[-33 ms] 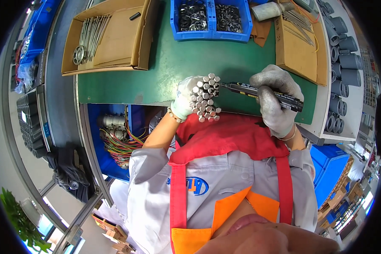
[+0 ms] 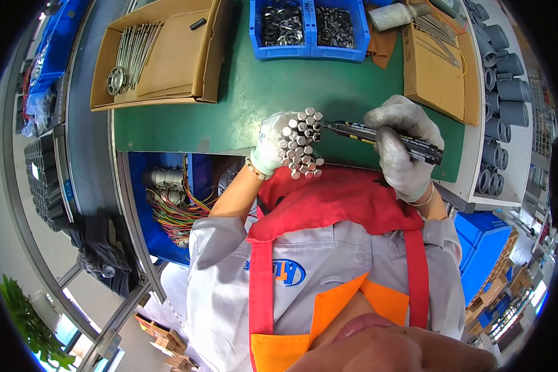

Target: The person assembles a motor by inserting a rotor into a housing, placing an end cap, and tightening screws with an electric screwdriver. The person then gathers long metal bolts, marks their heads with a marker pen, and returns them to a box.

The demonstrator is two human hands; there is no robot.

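My left hand (image 2: 271, 137), in a white glove, is closed around a bundle of hex-head bolts (image 2: 301, 149). Their silver heads face up and a few look dark on top. My right hand (image 2: 409, 139), gloved too, grips a black marker pen (image 2: 384, 137). The pen lies nearly level and its tip points left, at or very close to a bolt head on the bundle's right side; whether it touches I cannot tell. Both hands are above the front edge of the green tabletop (image 2: 229, 127). The bolt shanks are hidden below the heads.
A cardboard box (image 2: 180, 62) with long metal rods and a ring stands at back left. Blue bins (image 2: 310, 53) of small metal parts are at the back. Another cardboard box (image 2: 443, 93) with rods is at right, beside grey cylindrical parts (image 2: 511, 90). Below hangs a blue bin of wires (image 2: 173, 217).
My right hand and the marker pen have shifted very slightly left, toward the bolts. My left hand and the bundle have not visibly moved.
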